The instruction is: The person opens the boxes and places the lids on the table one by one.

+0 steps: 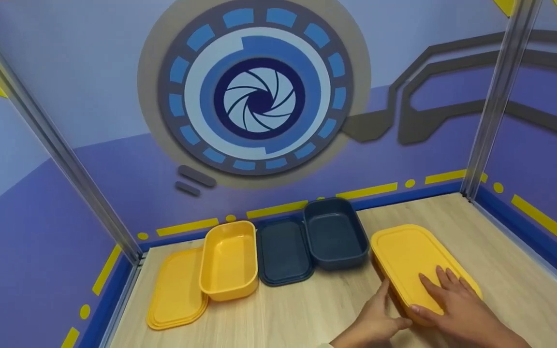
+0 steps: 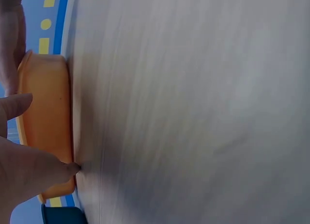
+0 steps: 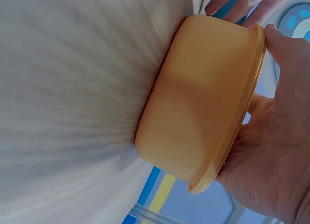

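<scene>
A yellow food container (image 3: 193,98) stands on the table at the right, with a yellow lid (image 1: 406,251) over its top. My right hand (image 1: 462,307) lies on the near part of this lid, fingers spread and thumb at the near left corner. Along the container's left side is my left hand (image 1: 373,316), its fingers against the wall and its thumb by the near end. From the left wrist, the left thumb shows close to the rim and a fingertip low at the base. The lid's edge juts past the wall in the right wrist view.
Left of the container stand an uncovered dark blue container (image 1: 337,241) and a dark blue lid (image 1: 285,251). Further left are an uncovered yellow container (image 1: 230,261) and another yellow lid (image 1: 179,290). Printed panels (image 1: 114,183) with metal posts (image 1: 493,106) border the table.
</scene>
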`<state>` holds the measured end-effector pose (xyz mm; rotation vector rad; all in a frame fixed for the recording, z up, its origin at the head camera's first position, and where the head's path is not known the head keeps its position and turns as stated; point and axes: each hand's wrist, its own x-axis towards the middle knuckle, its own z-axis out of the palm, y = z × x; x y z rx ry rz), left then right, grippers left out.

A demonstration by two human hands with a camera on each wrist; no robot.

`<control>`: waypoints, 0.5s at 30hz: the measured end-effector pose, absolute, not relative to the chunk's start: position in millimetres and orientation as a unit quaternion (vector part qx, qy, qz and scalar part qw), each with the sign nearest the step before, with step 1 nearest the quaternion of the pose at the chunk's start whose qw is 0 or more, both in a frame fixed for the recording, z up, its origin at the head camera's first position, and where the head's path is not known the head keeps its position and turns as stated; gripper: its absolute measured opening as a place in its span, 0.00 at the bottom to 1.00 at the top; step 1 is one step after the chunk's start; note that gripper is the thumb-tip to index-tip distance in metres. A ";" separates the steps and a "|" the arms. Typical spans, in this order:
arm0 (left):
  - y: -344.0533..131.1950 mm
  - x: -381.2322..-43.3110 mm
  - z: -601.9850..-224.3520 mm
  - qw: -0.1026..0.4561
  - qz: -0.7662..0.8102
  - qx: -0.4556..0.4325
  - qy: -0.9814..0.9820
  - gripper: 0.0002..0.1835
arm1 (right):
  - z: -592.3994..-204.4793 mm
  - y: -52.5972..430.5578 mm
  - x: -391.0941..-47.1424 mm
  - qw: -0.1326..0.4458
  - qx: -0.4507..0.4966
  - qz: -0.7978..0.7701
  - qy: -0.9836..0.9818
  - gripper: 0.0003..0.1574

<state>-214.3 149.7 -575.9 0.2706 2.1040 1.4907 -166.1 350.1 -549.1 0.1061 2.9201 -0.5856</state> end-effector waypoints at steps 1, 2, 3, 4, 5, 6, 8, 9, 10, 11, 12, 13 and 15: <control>152.0 -214.3 -576.4 0.279 0.552 0.102 0.779 0.48 | -549.0 350.0 -165.5 0.084 0.037 -0.196 0.976 0.63; 153.9 -214.5 -577.3 0.286 0.550 0.103 0.778 0.48 | -548.9 349.8 -165.1 0.088 0.040 -0.197 0.976 0.63; 155.4 -214.6 -578.2 0.282 0.544 0.113 0.782 0.49 | -549.2 349.7 -165.1 0.085 0.036 -0.194 0.977 0.62; 157.0 -214.7 -579.0 0.275 0.539 0.120 0.787 0.50 | -549.4 349.4 -165.3 0.084 0.035 -0.193 0.977 0.62; 158.5 -214.8 -579.8 0.270 0.534 0.121 0.792 0.52 | -549.8 349.2 -166.0 0.078 0.033 -0.191 0.978 0.62; 160.0 -215.1 -581.0 0.256 0.524 0.129 0.802 0.53 | -550.2 348.8 -166.4 0.072 0.031 -0.189 0.979 0.62; 162.5 -215.0 -582.8 0.239 0.514 0.131 0.813 0.56 | -551.3 348.4 -167.4 0.064 0.027 -0.188 0.980 0.62; 163.6 -215.0 -583.6 0.232 0.515 0.134 0.814 0.57 | -551.9 348.4 -168.0 0.061 0.026 -0.188 0.980 0.62; 164.7 -214.9 -584.5 0.228 0.520 0.134 0.812 0.58 | -552.2 348.5 -168.5 0.060 0.027 -0.189 0.980 0.62; 165.4 -214.6 -585.4 0.222 0.523 0.137 0.811 0.60 | -552.7 348.6 -169.0 0.059 0.028 -0.190 0.980 0.63; 166.0 -214.3 -586.3 0.216 0.527 0.145 0.809 0.61 | -553.1 348.6 -169.2 0.060 0.031 -0.191 0.979 0.63; 166.4 -214.1 -587.0 0.210 0.533 0.152 0.806 0.62 | -553.6 348.6 -169.3 0.061 0.031 -0.192 0.979 0.63; 166.8 -213.9 -588.4 0.201 0.541 0.164 0.800 0.64 | -554.5 348.7 -169.5 0.059 0.030 -0.194 0.979 0.63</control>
